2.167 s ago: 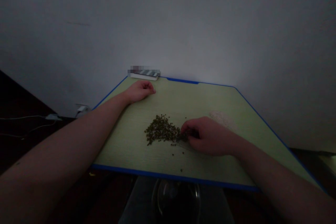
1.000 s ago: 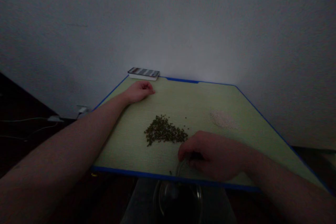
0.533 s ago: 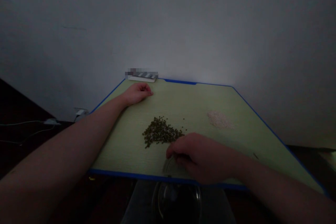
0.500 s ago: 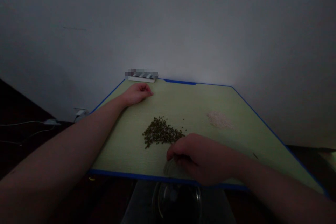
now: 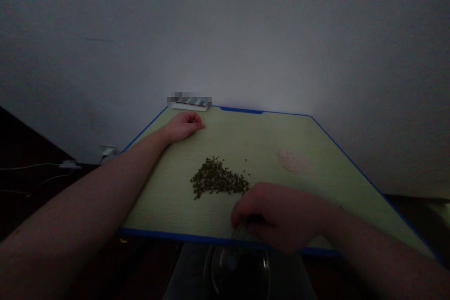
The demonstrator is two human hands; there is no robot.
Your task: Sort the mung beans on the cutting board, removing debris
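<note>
A pile of small dark green beans [image 5: 216, 181] lies in the middle of a pale green table [image 5: 267, 138] with a blue rim. My right hand [image 5: 277, 215] is at the table's near edge, just in front of the pile, fingers curled around a small clear thing [image 5: 239, 232] that I cannot name in the dim light. My left hand [image 5: 183, 125] rests at the far left of the table in a loose fist, nothing visible in it.
A small heap of white grains [image 5: 293, 161] lies at the right. A phone on a white box [image 5: 191, 103] sits at the far edge against the wall. A clear glass bowl [image 5: 237, 269] stands below the near edge. Cables [image 5: 66, 165] lie at left.
My right hand has pulled back from the bean pile's right side to the near table edge, above the glass bowl. My left hand has stayed put.
</note>
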